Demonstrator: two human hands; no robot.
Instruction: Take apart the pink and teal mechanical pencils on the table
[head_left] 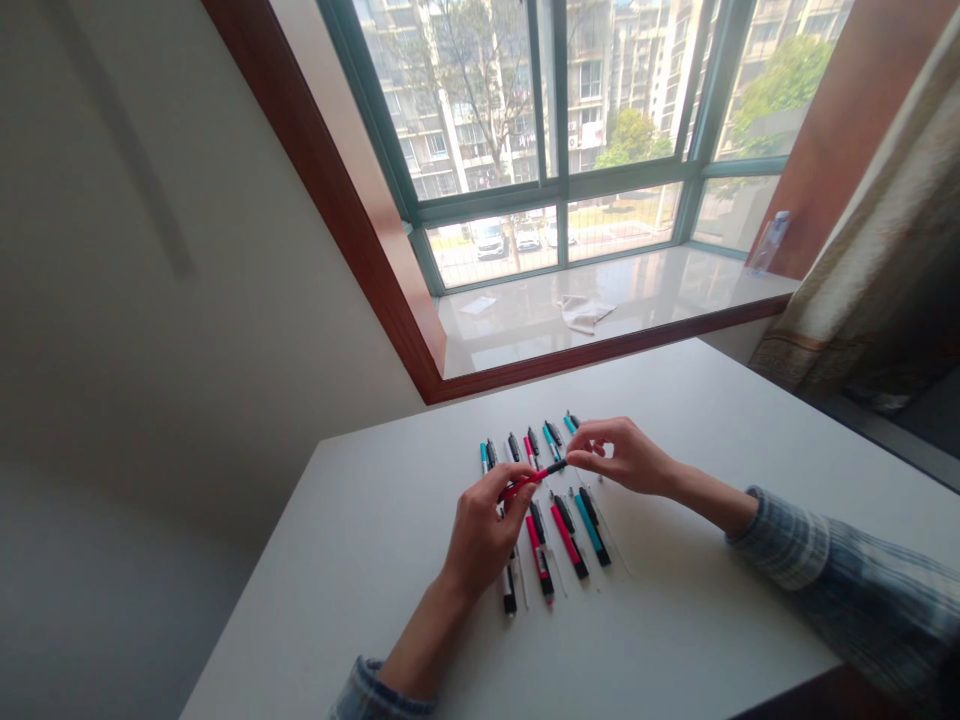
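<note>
Between my two hands is a red pen barrel with a black end (pixel 537 477), held above the table. My left hand (pixel 480 528) pinches its red part between thumb and fingers. At the black end, the fingertips of my right hand (pixel 626 455) are closed on it. Below lie disassembled pens in two rows: a red barrel (pixel 566 535), another red barrel (pixel 536 545) and a teal barrel (pixel 591 528) in the near row, with black parts and thin refills beside them. A teal piece (pixel 484 456) lies in the far row. My left hand hides some parts.
The white table (pixel 375 560) meets a wall on the left and a red-brown window frame (pixel 540 356) at the back. On the sill are a crumpled cloth (pixel 585 313), a white paper (pixel 478 305) and a clear bottle (pixel 770 240). A curtain (pixel 847 260) hangs at the right.
</note>
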